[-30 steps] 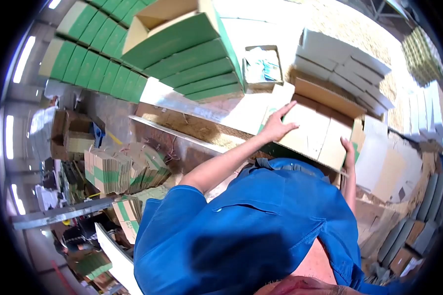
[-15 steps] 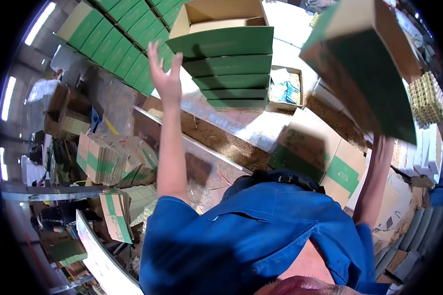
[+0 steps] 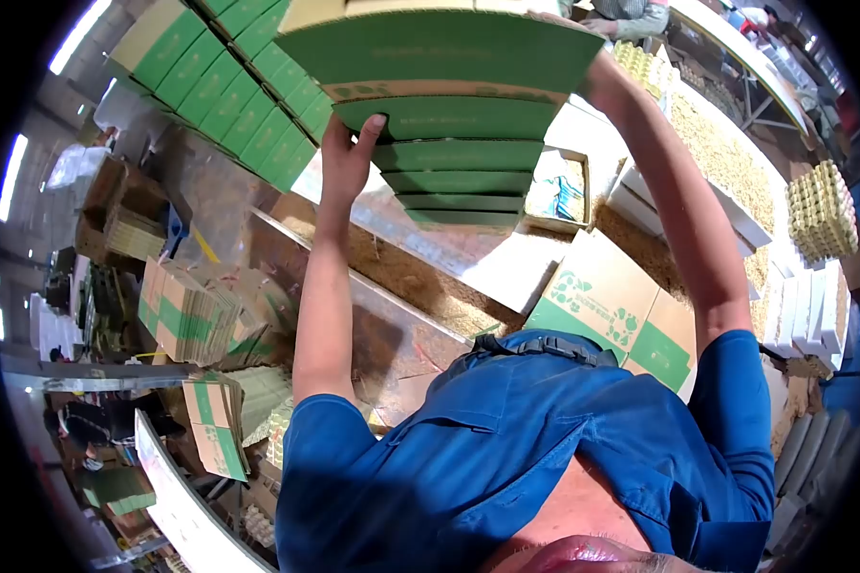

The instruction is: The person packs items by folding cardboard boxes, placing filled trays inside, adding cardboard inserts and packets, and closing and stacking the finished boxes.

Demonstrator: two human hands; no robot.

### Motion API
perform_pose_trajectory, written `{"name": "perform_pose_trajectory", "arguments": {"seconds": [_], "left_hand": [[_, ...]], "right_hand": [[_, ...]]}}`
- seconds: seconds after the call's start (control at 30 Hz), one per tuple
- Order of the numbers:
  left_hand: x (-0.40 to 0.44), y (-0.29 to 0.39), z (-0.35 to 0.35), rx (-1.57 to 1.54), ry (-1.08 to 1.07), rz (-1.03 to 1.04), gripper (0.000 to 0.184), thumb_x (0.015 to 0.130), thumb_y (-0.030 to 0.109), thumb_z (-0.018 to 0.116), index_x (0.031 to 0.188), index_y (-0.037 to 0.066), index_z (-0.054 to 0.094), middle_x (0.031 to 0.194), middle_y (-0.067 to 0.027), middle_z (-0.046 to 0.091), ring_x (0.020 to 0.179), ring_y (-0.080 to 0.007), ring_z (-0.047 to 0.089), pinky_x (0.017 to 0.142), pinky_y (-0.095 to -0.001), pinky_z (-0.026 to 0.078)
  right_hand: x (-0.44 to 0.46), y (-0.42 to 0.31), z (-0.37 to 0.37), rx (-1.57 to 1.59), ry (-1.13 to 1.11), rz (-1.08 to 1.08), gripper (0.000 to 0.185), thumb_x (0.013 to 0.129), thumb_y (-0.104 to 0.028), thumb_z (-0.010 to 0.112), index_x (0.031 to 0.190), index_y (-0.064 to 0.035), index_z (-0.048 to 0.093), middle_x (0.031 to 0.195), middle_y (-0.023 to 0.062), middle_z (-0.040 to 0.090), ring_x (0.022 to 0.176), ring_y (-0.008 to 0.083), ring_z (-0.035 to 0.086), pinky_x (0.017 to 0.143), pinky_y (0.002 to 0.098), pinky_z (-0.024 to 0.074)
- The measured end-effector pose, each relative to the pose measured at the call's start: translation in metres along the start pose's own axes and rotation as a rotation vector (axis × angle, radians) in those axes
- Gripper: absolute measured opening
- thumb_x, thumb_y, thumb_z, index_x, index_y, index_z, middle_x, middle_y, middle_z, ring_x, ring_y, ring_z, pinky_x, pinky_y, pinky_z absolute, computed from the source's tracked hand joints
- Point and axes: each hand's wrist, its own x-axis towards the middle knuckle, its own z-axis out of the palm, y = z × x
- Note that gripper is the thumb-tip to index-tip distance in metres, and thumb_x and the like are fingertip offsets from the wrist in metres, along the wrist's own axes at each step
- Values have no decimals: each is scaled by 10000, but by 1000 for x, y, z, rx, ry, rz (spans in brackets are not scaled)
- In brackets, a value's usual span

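A green and brown cardboard box [image 3: 440,59] sits on top of a stack of similar green boxes [image 3: 459,158]. My right hand [image 3: 597,81] is at its right end, with fingers along the upper edge, gripping it. Against the left side of the stack, just below the top box, rests my left hand [image 3: 349,158]; its thumb is stretched out over the front face, and its other fingers are partly hidden by the cardboard.
Rows of green boxes [image 3: 201,91] stand at upper left. An open carton [image 3: 583,191] with blue-printed packets lies right of the stack. Flattened cartons [image 3: 607,301] lie near my waist, with egg trays [image 3: 822,210] at right. Another person's sleeve [image 3: 635,19] shows at the top.
My right hand has swung the box from the right onto the stack. My left hand has dropped from a raised, spread pose to the stack's left side.
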Motion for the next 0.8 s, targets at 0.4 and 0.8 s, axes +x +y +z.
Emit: {"name": "perform_pose_trajectory", "arguments": {"seconds": [0.4,0.8], "left_hand": [[1,6,1,-93,-75,-55,571,823,193,793,1262,-42,513,1145,-121,646,1041,-199,604,911,-326,481],[27,-16,-55,-430,-224,-183,730,889,458,657,1380,-35,434,1338,-137,540,1207,-276,524,1006,-396,442]], "right_hand": [[-22,18,-35,-204,-200,-260,479,981,-341,548,1371,-64,532,1350,82,564,1222,153,535,1028,291,431],[-8,21,-17,-367,-170,-32,645,890,-567,501,1233,-26,578,1065,148,665,876,234,686,664,384,596]]}}
